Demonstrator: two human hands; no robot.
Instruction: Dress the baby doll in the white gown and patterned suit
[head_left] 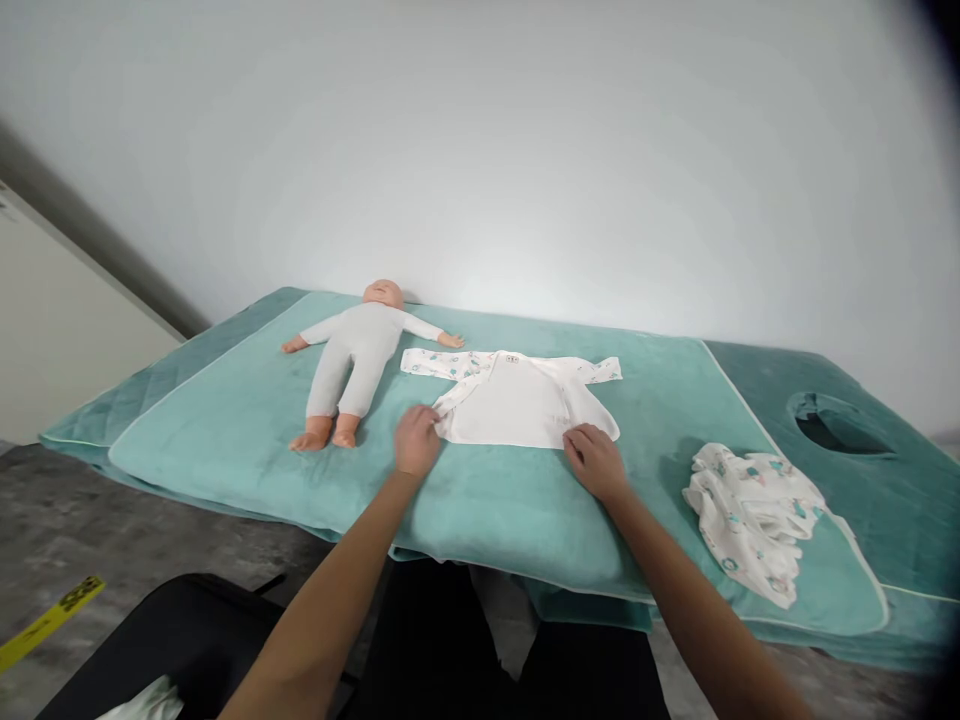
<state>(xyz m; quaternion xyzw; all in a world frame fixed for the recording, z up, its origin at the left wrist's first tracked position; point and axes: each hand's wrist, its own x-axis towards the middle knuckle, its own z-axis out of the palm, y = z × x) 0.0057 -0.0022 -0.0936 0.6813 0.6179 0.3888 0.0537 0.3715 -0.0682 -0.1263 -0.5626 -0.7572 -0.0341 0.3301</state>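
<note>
A small white baby shirt (517, 405) lies spread open on the teal bed cover, its patterned sleeves stretched out to both sides. My left hand (418, 440) is closed on the shirt's lower left edge, where the front flap folds outward. At the lower right, the curled fingers of my right hand (595, 460) grip the hem; the fingertips are partly hidden. Left of the shirt, a baby doll (367, 335) in a white bodysuit rests on its back with arms spread and feet bare.
A crumpled white patterned cloth (754, 510) lies on the right part of the teal cover (247, 430). Beyond it, the bed has a dark face hole (840, 425). A wall runs behind the bed. At the lower left stands a black chair (180, 640) with light fabric on it.
</note>
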